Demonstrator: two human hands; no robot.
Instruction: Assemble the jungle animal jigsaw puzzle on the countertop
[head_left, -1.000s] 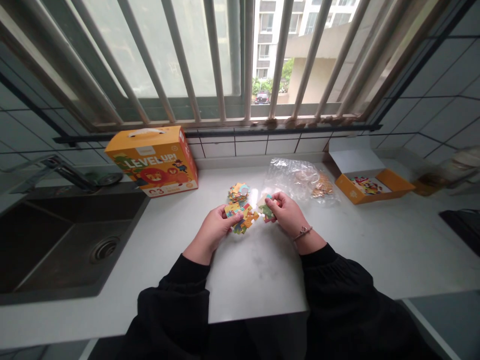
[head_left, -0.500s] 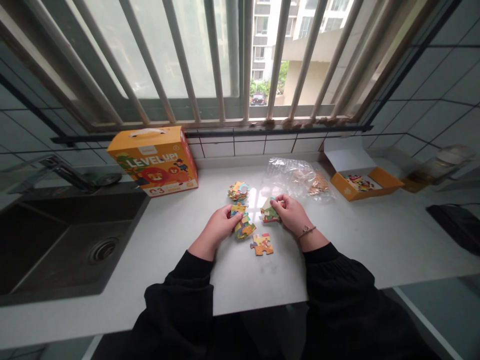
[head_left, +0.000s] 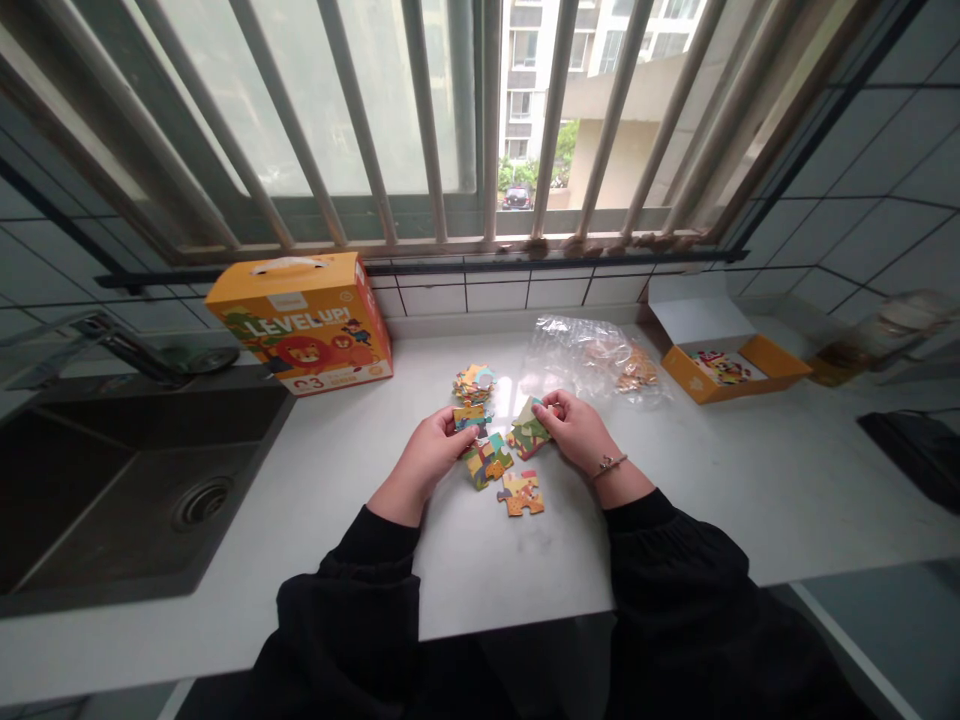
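My left hand [head_left: 431,450] is closed on a small stack of colourful puzzle pieces [head_left: 486,459] just above the white counter [head_left: 487,560]. My right hand [head_left: 574,428] pinches a green and red puzzle piece [head_left: 527,432], held tilted and close to the left hand's pieces. A loose orange puzzle piece [head_left: 522,493] lies flat on the counter just below both hands. A small heap of further pieces [head_left: 474,381] sits behind my hands.
An orange "LEVEL UP!" puzzle box [head_left: 301,322] stands at the back left beside a dark sink [head_left: 112,480]. A clear plastic bag [head_left: 592,358] with pieces lies at the back right, next to an open orange box [head_left: 731,362]. A barred window runs along the back.
One orange piece left my left hand's stack and now lies on the counter. My right hand has brought its green piece closer to the left hand's pieces.
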